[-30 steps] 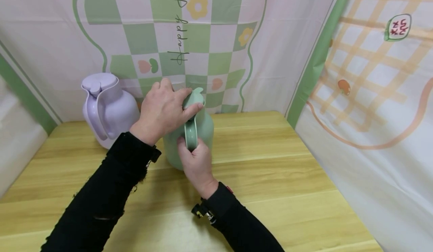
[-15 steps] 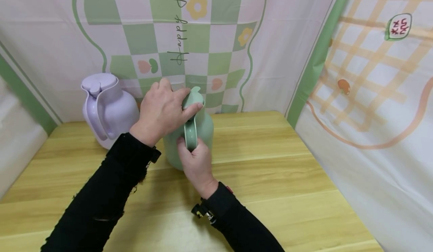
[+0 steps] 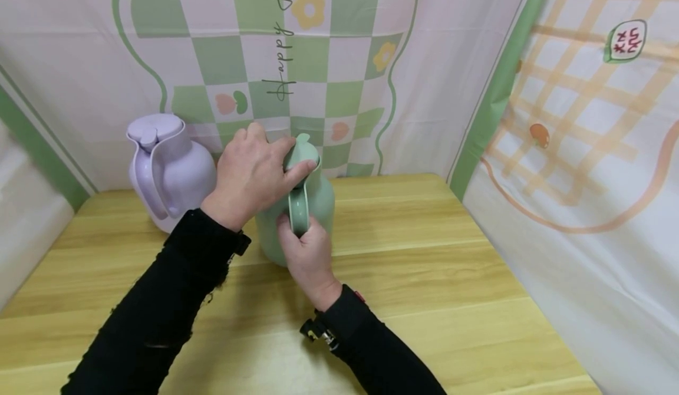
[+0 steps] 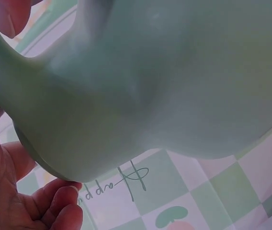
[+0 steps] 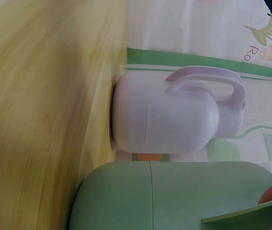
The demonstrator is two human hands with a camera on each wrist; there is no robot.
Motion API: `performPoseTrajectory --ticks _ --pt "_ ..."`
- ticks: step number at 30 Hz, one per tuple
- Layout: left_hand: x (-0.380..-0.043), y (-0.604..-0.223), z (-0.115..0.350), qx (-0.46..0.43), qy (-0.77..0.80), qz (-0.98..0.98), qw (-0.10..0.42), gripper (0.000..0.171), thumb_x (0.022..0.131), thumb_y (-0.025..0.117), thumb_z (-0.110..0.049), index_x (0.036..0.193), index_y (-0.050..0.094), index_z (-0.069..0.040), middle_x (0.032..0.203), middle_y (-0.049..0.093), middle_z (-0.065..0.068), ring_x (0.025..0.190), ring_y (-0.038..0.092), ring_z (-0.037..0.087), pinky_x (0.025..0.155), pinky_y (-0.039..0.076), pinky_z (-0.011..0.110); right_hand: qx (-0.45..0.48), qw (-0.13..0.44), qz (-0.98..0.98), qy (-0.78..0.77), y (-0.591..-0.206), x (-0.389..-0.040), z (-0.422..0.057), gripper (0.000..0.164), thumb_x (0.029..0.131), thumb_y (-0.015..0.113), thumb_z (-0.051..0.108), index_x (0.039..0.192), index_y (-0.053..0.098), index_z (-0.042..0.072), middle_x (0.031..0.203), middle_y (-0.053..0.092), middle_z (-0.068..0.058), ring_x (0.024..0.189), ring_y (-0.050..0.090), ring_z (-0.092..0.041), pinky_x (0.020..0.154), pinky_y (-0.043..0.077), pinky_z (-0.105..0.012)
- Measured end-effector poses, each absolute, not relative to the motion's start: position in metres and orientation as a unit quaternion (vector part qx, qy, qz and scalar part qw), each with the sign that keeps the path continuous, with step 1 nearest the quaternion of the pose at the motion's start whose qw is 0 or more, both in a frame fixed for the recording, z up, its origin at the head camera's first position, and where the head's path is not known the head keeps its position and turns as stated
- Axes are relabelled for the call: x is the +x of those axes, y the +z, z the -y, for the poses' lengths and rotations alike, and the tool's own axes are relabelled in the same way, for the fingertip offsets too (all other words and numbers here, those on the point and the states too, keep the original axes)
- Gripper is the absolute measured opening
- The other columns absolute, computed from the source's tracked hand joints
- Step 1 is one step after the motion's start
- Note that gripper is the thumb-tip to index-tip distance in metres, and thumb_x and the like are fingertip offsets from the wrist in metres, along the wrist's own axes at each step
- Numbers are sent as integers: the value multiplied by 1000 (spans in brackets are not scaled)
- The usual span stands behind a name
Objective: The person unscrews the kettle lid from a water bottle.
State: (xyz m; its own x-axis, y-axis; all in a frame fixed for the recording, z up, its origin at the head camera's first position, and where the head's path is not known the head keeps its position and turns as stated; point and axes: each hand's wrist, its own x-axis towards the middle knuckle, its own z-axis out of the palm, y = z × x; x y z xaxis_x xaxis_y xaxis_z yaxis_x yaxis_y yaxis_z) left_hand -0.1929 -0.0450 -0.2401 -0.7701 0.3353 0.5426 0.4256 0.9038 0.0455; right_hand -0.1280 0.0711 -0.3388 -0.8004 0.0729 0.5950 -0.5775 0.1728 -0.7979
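Observation:
A mint-green thermos jug (image 3: 321, 200) stands upright on the wooden table, its handle turned toward me. My left hand (image 3: 246, 177) grips the lid (image 3: 303, 156) from above, thumb on the near side and index finger on the far side. In the left wrist view, curled fingertips (image 4: 64, 206) sit right at the rim of the jug's neck (image 4: 78, 143). Lower down, my right hand (image 3: 310, 256) holds the green handle (image 3: 299, 211), thumb over its near face. Its other fingers are mostly hidden.
A lilac thermos jug (image 3: 183, 171) stands at the back left, close behind my left forearm, its handle also toward me. The wooden table (image 3: 424, 277) extends to the right and front. Patterned cloth (image 3: 350, 59) hangs along the back and sides.
The lid's small tab and my left hand have shifted slightly to the left. My right hand and the green jug's body stay in place.

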Motion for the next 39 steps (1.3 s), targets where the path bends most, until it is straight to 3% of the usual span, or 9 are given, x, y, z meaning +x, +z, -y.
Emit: performPoseTrajectory --ticks 9,12,14,17,20,27,39 --pt "-197 -242 49 -218 -92 932 275 71 92 41 -69 128 65 -12 87 48 17 79 41 32 67 41 43 176 248 715 629 -340 -130 -73 46 95 57 14 61 27 14 54 22 6 48 22 -13 50 24 -27" --pt "-200 -242 51 -242 -102 923 282 72 93 41 -68 129 63 -10 103 56 23 92 49 36 79 46 48 176 247 716 629 -339 -130 -72 46 95 57 14 61 27 13 54 21 5 48 21 -14 50 24 -27" --pt "-203 -242 54 -269 -119 915 276 71 95 40 -64 133 59 -7 123 55 28 110 51 41 92 45 53 177 248 715 629 -339 -130 -72 46 95 57 13 61 27 13 54 21 5 48 22 -14 50 24 -27" --pt "-206 -242 57 -311 -151 908 238 66 99 37 -56 142 51 -8 145 43 27 131 42 41 105 38 55 179 250 713 629 -338 -130 -72 45 95 56 12 61 27 12 53 22 4 48 22 -14 50 24 -27" --pt "-208 -242 59 -335 -163 908 191 57 102 32 -45 149 44 -14 154 34 21 139 33 35 111 31 52 180 256 712 628 -338 -131 -72 44 95 56 11 60 28 12 53 23 4 47 23 -14 49 24 -26" --pt "-208 -241 61 -352 -149 911 156 53 102 28 -38 149 45 -20 154 38 10 140 34 25 112 32 45 176 259 713 627 -338 -130 -71 44 94 56 10 60 29 13 53 24 6 47 25 -13 48 25 -26" --pt "-208 -238 58 -356 -137 909 167 53 103 32 -43 146 48 -17 149 45 12 136 40 25 110 34 44 175 262 716 623 -339 -132 -72 44 94 57 11 61 28 12 55 23 3 48 24 -14 49 25 -27"
